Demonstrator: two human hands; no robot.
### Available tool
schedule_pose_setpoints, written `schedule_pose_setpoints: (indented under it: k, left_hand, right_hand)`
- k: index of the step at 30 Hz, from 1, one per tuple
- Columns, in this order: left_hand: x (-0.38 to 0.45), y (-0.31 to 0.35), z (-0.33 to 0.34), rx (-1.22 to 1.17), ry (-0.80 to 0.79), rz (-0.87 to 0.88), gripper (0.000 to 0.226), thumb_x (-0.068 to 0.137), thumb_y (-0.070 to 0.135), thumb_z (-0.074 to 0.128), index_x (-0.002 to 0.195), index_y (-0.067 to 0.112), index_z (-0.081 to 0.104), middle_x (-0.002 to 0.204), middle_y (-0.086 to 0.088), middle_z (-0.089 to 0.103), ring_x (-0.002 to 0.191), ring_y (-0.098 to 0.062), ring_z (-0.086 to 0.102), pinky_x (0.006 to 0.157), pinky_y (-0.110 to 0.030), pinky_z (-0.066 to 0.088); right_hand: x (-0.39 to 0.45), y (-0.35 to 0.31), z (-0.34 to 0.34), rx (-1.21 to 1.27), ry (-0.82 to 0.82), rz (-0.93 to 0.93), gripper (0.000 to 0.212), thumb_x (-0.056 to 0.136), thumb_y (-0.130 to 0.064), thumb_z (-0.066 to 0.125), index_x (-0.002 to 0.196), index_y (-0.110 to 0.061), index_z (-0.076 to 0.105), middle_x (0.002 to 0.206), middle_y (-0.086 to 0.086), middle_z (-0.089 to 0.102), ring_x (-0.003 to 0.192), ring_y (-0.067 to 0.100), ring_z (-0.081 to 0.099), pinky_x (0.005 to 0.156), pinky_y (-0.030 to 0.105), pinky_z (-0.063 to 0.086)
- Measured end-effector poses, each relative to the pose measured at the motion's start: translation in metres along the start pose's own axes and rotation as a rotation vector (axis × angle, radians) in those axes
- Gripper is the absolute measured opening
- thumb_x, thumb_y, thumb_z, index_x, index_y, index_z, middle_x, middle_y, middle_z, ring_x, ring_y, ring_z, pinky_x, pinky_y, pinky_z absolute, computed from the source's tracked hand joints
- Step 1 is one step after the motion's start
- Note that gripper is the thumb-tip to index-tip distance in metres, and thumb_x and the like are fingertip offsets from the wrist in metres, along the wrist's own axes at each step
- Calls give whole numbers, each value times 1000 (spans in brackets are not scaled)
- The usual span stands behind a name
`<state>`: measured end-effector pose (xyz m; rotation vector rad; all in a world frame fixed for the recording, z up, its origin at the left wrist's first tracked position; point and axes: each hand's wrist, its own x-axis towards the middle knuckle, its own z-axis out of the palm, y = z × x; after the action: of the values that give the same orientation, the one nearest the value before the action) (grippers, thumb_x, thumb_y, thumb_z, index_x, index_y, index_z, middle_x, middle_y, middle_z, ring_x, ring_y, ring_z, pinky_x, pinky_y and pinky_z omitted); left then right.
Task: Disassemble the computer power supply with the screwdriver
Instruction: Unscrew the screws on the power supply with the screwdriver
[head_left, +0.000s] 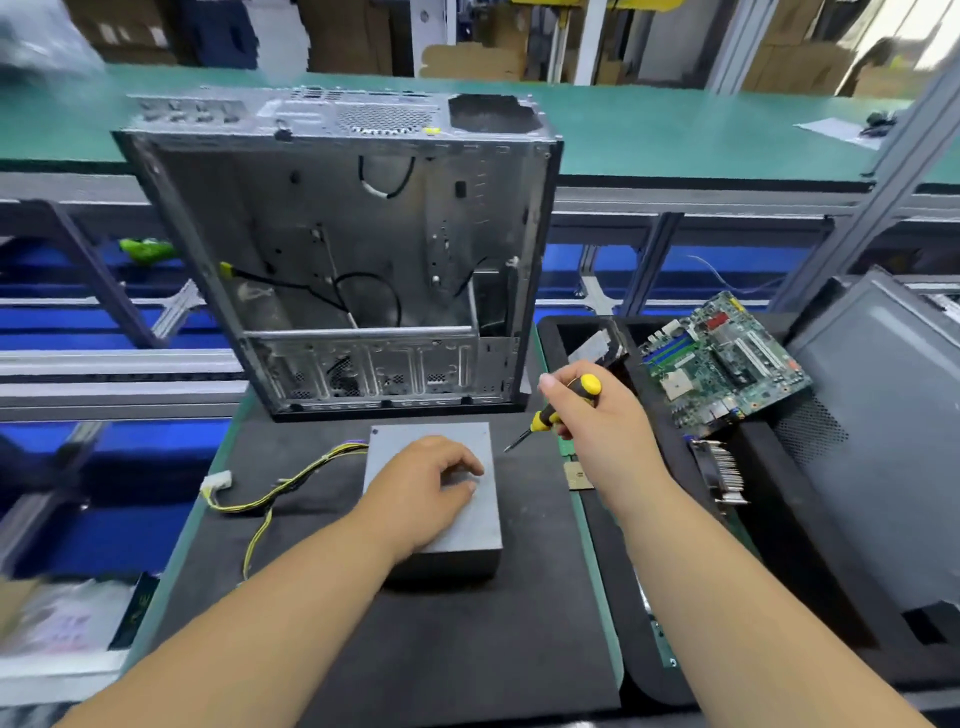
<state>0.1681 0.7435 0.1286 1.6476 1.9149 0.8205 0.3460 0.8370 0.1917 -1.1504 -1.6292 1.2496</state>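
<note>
Power supply (436, 493), a grey rectangular metal box, is seen lying flat on the black foam mat (415, 649) that covers the desk, just in front of the opened computer case. The left hand (431, 483) is laid palm-down on the top face of the box, with the fingers (465, 475) spread loosely and curled lightly against the metal; nothing is gripped in it. From the far left corner of the box a bundle of yellow and black wires (280, 493) is trailed across the mat to a white plastic connector (217, 483) near the mat's left edge. The right hand (592, 415) is held above the mat, just to the right of the box, and is closed around the yellow-and-black handle of a screwdriver (550, 413); the metal tip is pointed down and to the left, ending near the far right corner of the box but apart from it. The grey steel computer case (343, 249) is stood upright behind the box, its side panel off and its largely bare interior shown, with a few black cables left inside. To the right, a green motherboard (722, 364) is rested tilted on a black foam tray (779, 545), and a grey metal panel (883, 441) is leaned at the far right edge. A finned metal part (722, 473) is placed on the tray below the motherboard.
</note>
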Motion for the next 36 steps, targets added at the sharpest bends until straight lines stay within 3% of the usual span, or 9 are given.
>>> schedule_pose_setpoints:
  k: [4,10,13,17,21,25,34,36]
  left_hand:
    - [-7,-11,-5,31,-48,96,14,88,15,65,97,26,69,103,11,61,104,-8,53,95,-26,43]
    - [-25,-38,-25,92,-76,196,17,86,18,67,100,28,66,107,18,57,106,-6,49,96,-26,41]
    - [-36,-51,-34,86,-55,225,19,84,16,69,101,25,67,112,16,58,110,-5,49,97,-15,34]
    - [-47,-65,-40,73,-31,244,20,82,16,73,101,23,71,120,12,59,114,-5,49,96,-3,23]
    - [-56,-75,-48,52,-27,255,20,81,18,76,99,25,71,116,15,60,115,-4,51,99,-7,27]
    - [-66,-85,-53,-54,-30,223,25,78,17,79,98,28,69,114,24,58,116,6,49,99,-2,26]
    - [-79,-99,-57,-180,19,162,25,76,13,81,91,27,67,113,16,64,115,4,54,103,-20,40]
    - [-79,-100,-57,-195,3,159,25,76,13,81,92,27,68,114,15,64,115,3,54,104,-22,40]
  right_hand:
    - [-17,-7,17,19,29,28,18,93,-30,66,85,-14,64,62,-12,55,58,4,52,64,23,48]
    - [-38,-13,35,-130,79,47,23,92,-32,66,74,-19,60,60,-13,54,62,10,51,70,37,48]
    - [-47,-13,41,-167,125,45,25,92,-32,66,72,-19,58,60,-9,54,65,17,50,71,43,49]
    - [-56,-16,45,-196,156,34,25,92,-33,64,72,-19,57,59,-10,53,65,16,50,68,37,45]
    - [-66,-19,58,-168,164,29,23,92,-31,65,73,-21,59,61,-11,55,63,12,52,67,33,46]
    - [-76,-25,80,-81,123,26,19,92,-29,67,74,-23,62,61,-11,56,61,8,55,65,29,47]
    - [-87,-30,126,-53,-29,21,15,92,-28,65,85,-15,64,76,7,62,62,4,59,60,18,45]
    - [-88,-29,130,-78,-38,11,17,93,-29,65,85,-14,63,72,5,61,59,1,58,58,15,44]
